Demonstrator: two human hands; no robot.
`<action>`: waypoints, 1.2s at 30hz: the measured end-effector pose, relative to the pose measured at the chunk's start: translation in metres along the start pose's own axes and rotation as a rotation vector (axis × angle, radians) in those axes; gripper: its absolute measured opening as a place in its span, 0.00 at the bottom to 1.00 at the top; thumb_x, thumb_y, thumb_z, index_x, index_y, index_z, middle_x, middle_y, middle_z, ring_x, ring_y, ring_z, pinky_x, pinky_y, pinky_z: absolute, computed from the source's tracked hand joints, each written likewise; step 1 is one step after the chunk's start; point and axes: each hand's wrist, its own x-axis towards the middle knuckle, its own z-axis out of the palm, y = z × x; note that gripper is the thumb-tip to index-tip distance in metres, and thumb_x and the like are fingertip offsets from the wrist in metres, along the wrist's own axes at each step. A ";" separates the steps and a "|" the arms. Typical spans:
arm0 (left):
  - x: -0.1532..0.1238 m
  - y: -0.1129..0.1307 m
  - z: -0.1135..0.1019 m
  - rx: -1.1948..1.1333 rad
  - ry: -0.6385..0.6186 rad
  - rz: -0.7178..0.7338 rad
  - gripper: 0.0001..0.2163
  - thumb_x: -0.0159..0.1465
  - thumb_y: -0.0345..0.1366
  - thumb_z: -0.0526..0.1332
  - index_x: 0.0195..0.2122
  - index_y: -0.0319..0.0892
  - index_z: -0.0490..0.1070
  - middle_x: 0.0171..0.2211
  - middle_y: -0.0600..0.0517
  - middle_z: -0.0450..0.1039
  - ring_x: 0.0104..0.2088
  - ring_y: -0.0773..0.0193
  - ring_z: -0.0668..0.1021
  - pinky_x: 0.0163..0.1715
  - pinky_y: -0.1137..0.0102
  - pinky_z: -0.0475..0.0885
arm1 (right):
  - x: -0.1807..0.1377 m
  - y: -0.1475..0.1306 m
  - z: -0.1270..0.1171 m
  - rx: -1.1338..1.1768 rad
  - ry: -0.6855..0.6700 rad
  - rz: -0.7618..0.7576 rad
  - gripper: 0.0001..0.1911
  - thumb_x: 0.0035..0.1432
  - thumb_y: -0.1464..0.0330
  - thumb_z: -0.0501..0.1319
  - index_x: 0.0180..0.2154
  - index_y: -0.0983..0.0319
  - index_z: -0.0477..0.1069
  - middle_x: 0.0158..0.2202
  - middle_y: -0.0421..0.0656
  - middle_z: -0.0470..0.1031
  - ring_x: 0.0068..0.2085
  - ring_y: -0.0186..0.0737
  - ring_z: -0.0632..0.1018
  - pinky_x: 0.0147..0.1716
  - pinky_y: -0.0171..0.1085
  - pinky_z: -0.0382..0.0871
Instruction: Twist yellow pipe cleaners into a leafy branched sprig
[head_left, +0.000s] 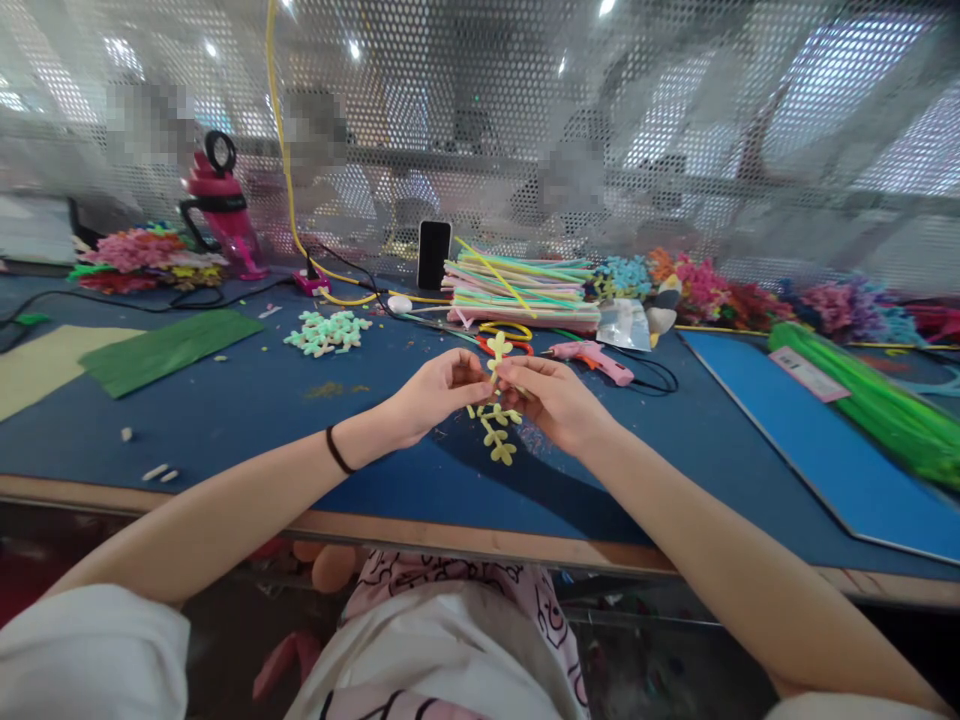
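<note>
Both hands meet above the middle of the blue-topped table (420, 480). My left hand (442, 390) and my right hand (551, 395) pinch a pale yellow flower-shaped piece (499, 347) between their fingertips. It looks fuzzy, like bent pipe cleaner. Under the fingers, more pale yellow flower pieces (499, 440) lie on the table or hang just over it; I cannot tell which. Behind the hands are orange-red handles (517, 347), perhaps of scissors, partly covered. A pink glue gun (596, 360) rests to the right of my right hand.
Mint-green pieces (328, 332) are heaped at the left. A stack of pastel pipe cleaners (521, 285) and a phone (434, 255) stand at the back. On the right lie a blue board (795, 430) and green pipe cleaners (862, 400). A pink bottle (225, 215) stands back left.
</note>
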 end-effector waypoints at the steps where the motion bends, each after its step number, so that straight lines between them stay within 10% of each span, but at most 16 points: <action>1: 0.000 0.000 0.000 0.009 0.004 0.012 0.16 0.53 0.34 0.72 0.33 0.40 0.62 0.30 0.56 0.73 0.32 0.71 0.76 0.40 0.70 0.69 | 0.000 0.000 0.000 0.010 -0.002 0.006 0.12 0.41 0.64 0.75 0.29 0.62 0.80 0.26 0.39 0.75 0.25 0.28 0.69 0.27 0.33 0.64; 16: -0.001 -0.003 -0.004 0.182 0.222 -0.001 0.15 0.54 0.44 0.71 0.35 0.36 0.78 0.30 0.50 0.77 0.31 0.67 0.74 0.35 0.70 0.68 | -0.002 0.000 0.002 -0.479 0.051 -0.345 0.13 0.52 0.63 0.67 0.40 0.61 0.78 0.31 0.42 0.79 0.29 0.36 0.75 0.32 0.37 0.68; 36: 0.001 -0.001 -0.009 0.413 0.180 0.182 0.12 0.59 0.43 0.64 0.33 0.38 0.73 0.30 0.51 0.75 0.30 0.68 0.72 0.31 0.72 0.65 | -0.002 -0.011 -0.005 0.062 -0.346 0.256 0.10 0.48 0.66 0.72 0.32 0.63 0.78 0.30 0.40 0.76 0.30 0.32 0.73 0.35 0.35 0.69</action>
